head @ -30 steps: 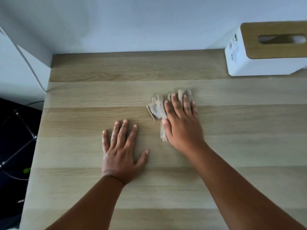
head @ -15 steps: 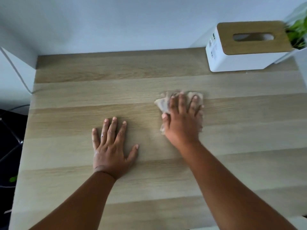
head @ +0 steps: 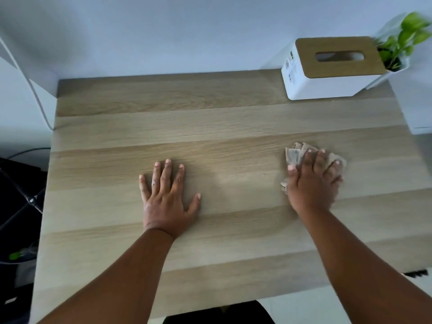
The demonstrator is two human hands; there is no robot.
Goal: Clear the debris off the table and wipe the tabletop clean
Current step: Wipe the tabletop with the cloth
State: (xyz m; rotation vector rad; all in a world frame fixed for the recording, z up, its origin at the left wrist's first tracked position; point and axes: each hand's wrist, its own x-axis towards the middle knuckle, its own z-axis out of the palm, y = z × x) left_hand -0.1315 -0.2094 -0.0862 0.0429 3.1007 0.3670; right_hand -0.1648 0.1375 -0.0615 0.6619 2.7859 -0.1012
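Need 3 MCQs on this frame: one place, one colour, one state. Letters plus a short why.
1. Where does the tissue box stand?
A. far right corner of the table
B. near left corner
C. table centre

2. What colour is the tissue box's lid?
A. black
B. wood brown
C. red

3. How does the left hand lie?
A. fist round a cup
B. lifted off the table
C. flat on the tabletop, fingers straight

Key:
1 A: it sits by the wall next to the plant.
2 B: the slotted top is brown over a white body.
3 C: its palm is down and it holds nothing, while the right hand presses the crumpled paper towel.
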